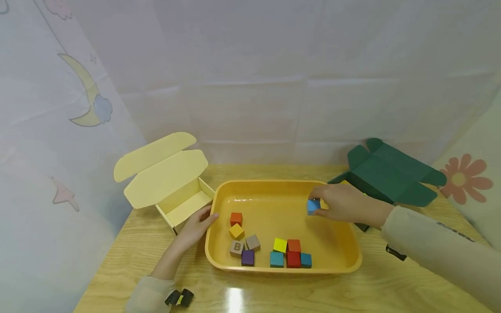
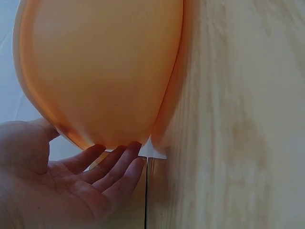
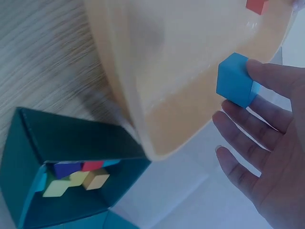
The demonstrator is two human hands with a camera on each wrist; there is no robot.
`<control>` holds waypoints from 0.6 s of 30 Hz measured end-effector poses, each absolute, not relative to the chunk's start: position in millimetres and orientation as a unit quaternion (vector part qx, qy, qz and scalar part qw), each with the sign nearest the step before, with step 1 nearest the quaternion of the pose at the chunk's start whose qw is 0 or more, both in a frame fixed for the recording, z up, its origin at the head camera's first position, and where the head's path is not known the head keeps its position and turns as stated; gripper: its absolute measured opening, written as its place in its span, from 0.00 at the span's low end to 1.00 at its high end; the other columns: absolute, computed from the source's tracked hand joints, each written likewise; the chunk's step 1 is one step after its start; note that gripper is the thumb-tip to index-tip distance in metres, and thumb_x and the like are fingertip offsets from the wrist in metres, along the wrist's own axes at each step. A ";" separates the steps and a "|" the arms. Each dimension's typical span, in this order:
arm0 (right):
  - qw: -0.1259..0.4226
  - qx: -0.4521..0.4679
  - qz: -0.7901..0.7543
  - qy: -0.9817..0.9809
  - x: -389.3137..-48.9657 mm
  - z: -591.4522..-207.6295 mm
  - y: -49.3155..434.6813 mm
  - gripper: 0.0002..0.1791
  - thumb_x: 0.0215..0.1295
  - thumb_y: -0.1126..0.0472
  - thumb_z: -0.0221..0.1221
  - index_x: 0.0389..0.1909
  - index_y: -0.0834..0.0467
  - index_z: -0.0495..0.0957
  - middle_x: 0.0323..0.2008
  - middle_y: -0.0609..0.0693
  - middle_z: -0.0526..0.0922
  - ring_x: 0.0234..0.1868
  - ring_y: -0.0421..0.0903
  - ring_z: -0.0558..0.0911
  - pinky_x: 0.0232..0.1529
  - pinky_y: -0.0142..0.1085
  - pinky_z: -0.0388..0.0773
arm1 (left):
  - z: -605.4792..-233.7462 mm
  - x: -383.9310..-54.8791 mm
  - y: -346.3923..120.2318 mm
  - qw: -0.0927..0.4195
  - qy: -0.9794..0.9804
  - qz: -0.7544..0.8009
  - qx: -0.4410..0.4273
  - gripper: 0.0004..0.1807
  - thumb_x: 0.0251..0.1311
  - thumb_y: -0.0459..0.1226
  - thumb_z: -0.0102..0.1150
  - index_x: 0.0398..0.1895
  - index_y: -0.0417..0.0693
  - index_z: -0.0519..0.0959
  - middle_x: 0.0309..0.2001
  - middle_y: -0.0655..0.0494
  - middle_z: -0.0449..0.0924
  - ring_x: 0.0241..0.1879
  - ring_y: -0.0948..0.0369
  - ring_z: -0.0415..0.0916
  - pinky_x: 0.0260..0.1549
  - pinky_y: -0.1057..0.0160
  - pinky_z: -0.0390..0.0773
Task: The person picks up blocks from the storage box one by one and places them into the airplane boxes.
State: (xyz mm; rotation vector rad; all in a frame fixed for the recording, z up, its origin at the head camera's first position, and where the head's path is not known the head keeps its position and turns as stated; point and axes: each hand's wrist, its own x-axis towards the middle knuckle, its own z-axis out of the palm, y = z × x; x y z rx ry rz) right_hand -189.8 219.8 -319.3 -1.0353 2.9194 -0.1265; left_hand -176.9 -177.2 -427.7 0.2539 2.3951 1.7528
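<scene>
My right hand [image 1: 344, 202] pinches a light blue cube [image 1: 313, 207] between thumb and fingers, above the right part of the yellow tray [image 1: 282, 270]. In the right wrist view the blue cube [image 3: 236, 80] sits at the fingertips. At the tray's left end, my left hand [image 1: 195, 228] holds the rim, thumb over the edge and fingers against the outer wall. Inside the tray are an orange-red cube [image 1: 236, 218], an orange-yellow cube [image 1: 236, 231], a wooden cube marked B [image 1: 236, 248], a purple cube [image 1: 248, 258], a yellow cube [image 1: 279, 244] and several others.
A pale yellow box [image 1: 188, 206] with its lid raised stands left of the tray. Behind my right arm is an open dark green box [image 1: 395, 171]; the right wrist view shows several cubes inside this green box [image 3: 81, 138]. A cloth wall rises behind the table.
</scene>
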 end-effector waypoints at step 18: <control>0.021 -0.246 -0.012 0.969 -186.4 -310.2 303.0 0.21 0.59 0.53 0.70 0.48 0.62 0.82 0.42 0.51 0.84 0.35 0.45 0.82 0.32 0.43 0.82 | -429.9 -177.2 -179.6 0.086 0.794 0.595 0.087 0.28 0.74 0.42 0.51 0.69 0.33 0.66 0.64 0.33 0.70 0.56 0.44 0.77 0.52 0.51 0.79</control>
